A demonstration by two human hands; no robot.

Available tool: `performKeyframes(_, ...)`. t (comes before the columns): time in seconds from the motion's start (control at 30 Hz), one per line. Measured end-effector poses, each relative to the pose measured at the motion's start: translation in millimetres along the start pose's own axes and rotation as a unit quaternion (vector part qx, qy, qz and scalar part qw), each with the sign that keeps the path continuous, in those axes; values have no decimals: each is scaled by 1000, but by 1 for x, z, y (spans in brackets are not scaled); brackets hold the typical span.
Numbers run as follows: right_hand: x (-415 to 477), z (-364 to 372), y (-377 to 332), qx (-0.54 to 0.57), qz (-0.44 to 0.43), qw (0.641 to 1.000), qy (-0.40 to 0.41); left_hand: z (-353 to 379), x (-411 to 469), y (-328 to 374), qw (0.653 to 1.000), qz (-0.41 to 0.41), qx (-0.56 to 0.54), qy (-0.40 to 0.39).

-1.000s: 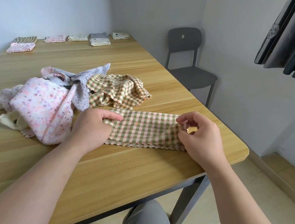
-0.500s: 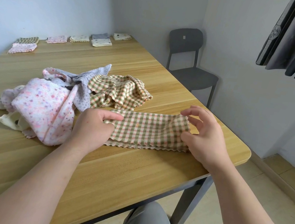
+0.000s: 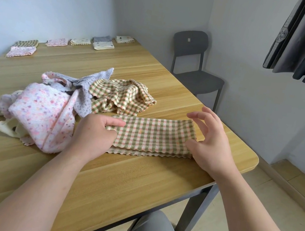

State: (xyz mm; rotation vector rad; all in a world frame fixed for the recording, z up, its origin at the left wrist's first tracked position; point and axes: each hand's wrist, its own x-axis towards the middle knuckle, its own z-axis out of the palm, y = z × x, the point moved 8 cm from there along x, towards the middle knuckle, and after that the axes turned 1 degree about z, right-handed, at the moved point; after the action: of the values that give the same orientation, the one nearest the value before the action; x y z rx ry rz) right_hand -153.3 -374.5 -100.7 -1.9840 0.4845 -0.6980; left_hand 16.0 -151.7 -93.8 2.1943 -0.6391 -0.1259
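Note:
A green, pink and cream checked cloth (image 3: 154,136) lies folded into a long strip on the wooden table (image 3: 135,183), near its right corner. My left hand (image 3: 93,135) rests on the strip's left end, with the thumb on top and the fingers curled at the edge. My right hand (image 3: 210,141) is at the strip's right end with the fingers spread and lifted. Its thumb touches the cloth's edge and it holds nothing.
A loose pile lies left of the strip: a pink speckled cloth (image 3: 43,114), a grey cloth (image 3: 89,88) and a crumpled checked cloth (image 3: 122,95). Several folded cloths (image 3: 101,44) line the table's far edge. A dark chair (image 3: 195,65) stands past the far right corner.
My right hand let go of the strip's right end and spread its fingers. The strip now lies flatter. My left hand stayed on the left end.

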Motion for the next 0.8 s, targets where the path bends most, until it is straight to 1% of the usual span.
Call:
performKeyframes(0.23,0,7,-1,-47,9,998,-28,2,0,-1,1000,0,21,-5)
performKeyframes(0.5,-2,8,-7,-89,9,996,-31,2,-2,3,998,12,61,-10)
performKeyframes(0.67,-4,12,-11,-126,17,991,-49,4,-5,7,995,31,89,-21)
performKeyframes(0.8,-5,12,-12,-134,21,989,-53,4,-5,8,994,37,101,-18)
